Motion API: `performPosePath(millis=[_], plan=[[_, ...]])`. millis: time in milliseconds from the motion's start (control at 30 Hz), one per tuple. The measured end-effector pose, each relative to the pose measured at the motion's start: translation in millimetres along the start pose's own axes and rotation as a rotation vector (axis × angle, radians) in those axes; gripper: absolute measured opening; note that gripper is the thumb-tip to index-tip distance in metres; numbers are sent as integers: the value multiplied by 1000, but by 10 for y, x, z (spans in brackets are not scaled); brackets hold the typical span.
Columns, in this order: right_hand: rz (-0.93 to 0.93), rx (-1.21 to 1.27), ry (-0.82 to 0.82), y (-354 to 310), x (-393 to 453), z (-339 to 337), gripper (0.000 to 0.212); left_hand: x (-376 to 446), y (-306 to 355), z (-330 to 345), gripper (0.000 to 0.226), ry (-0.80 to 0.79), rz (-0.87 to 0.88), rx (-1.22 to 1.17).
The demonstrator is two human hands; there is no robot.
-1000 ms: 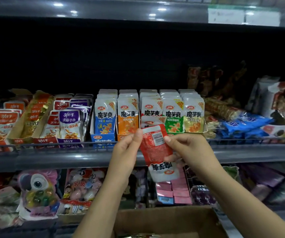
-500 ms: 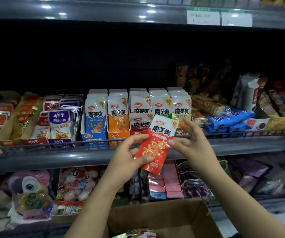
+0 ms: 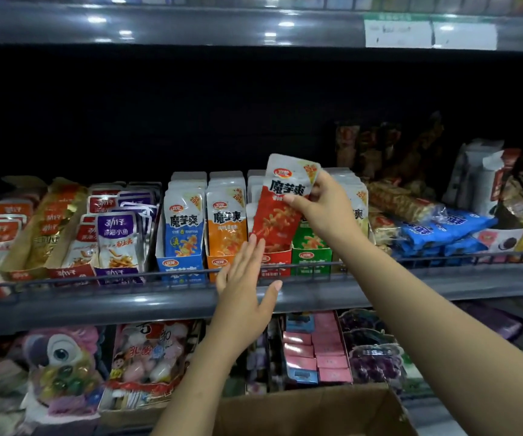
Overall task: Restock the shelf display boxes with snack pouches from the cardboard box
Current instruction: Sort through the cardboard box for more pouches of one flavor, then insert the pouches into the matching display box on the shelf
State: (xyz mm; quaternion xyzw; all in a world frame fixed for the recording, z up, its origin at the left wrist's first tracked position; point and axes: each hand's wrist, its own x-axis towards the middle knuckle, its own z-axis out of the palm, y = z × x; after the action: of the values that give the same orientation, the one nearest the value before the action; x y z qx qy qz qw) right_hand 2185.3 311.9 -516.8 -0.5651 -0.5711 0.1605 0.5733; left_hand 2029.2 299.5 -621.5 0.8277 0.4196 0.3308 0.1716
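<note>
Sliding the red pouch (image 3: 280,212) into the red box (image 3: 277,261) is the step in hand. The right hand (image 3: 323,212) pinches the pouch near its white top, thumb in front and fingers (image 3: 315,191) curled behind, and holds it tilted with its lower end at the mouth of the box, between the orange box (image 3: 219,262) on the left and the green box (image 3: 312,261) on the right. The left hand (image 3: 244,287) is flat and holds nothing, its fingers straight, their tips just at the pouch's lower left corner, in front of the shelf rail (image 3: 411,258).

To do it well, the person would likely straighten the pouch upright, let the left fingertips steer the bottom edge behind the box's front lip, then push down from the top so it sits in front of the pouches already there. The soft pouch may fold or catch on the lip if forced at a slant. The cardboard box (image 3: 317,410) waits below, near the person.
</note>
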Motion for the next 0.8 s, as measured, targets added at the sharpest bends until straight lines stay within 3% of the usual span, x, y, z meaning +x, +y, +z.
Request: performPosePath(millis=[100, 233, 367, 533, 800], plan=[[-29, -145, 5, 73, 216, 126, 37, 57, -47, 49, 70, -41, -11, 65], [-47, -542, -32, 248, 306, 219, 54, 108, -40, 67, 71, -41, -77, 166], [-112, -566, -62, 394, 202, 200, 95, 140, -47, 74, 73, -19, -130, 247], [-259, -722, -25, 547, 179, 204, 70, 151, -39, 106, 69, -23, -102, 322], [-274, -693, -5, 607, -2, 181, 78, 90, -33, 165, 68, 15, -62, 361]])
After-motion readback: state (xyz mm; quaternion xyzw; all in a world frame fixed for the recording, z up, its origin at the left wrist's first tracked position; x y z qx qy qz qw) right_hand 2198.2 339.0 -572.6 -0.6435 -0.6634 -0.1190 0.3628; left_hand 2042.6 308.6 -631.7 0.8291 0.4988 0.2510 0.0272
